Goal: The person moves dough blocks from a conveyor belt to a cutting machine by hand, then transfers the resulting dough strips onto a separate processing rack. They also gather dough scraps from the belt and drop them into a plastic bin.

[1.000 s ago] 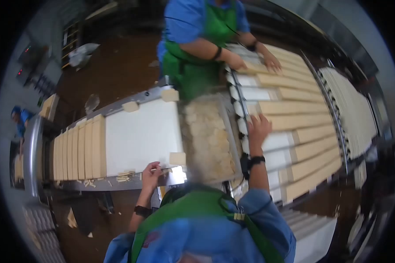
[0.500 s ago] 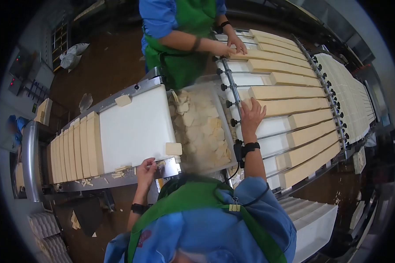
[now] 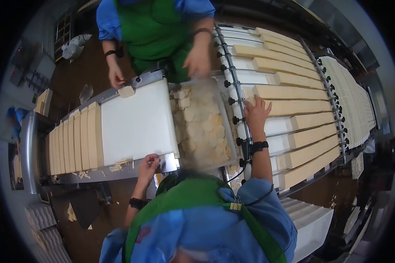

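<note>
My right hand [image 3: 256, 115] rests over the near end of a row of thin dough sheets [image 3: 294, 108] standing on edge, its fingers bent around that end. The row lies in a lane between metal guide rods on the right-hand conveyor. My left hand [image 3: 148, 170] hangs beside a steel plate [image 3: 167, 162] at the front corner of the left white belt [image 3: 134, 125]. Its fingers are half curled and slightly apart, and nothing shows in them. Between the belts sits a bin [image 3: 231, 147] of floury loose dough pieces [image 3: 206, 131].
A co-worker's hand [image 3: 115, 75] touches a square dough sheet [image 3: 127, 91] across the left belt; the other hand [image 3: 198, 60] is blurred above the bin. Dough rows [image 3: 77, 140] stand at the belt's far end, with scraps [image 3: 118, 167] along its edge. A white crate [image 3: 309, 225] is at lower right.
The square dough sheet near my left hand has gone from the belt's corner. The co-worker has moved left from the right-hand rows. My right hand stays on the same row.
</note>
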Available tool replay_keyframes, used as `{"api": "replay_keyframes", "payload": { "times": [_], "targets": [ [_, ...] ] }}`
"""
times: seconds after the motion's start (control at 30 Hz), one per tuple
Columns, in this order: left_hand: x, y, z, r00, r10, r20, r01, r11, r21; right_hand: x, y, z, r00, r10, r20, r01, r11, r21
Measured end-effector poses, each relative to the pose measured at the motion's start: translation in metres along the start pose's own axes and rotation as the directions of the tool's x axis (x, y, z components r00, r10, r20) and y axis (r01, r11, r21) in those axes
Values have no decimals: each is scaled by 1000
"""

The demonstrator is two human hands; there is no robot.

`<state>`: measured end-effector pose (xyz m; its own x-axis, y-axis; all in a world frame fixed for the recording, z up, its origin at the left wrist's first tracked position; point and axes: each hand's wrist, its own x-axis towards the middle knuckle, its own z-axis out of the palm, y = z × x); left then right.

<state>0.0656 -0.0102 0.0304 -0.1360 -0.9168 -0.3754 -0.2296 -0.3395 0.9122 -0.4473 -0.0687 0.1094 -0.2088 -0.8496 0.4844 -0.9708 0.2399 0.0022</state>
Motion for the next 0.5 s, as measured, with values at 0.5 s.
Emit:
{"api": "replay_keyframes", "payload": {
  "times": [0.5],
  "targets": [
    [5,-1,6,1000,13,27,-14,1000,15,7,4,3,990,-61,129,74,992,-100]
  ]
}}
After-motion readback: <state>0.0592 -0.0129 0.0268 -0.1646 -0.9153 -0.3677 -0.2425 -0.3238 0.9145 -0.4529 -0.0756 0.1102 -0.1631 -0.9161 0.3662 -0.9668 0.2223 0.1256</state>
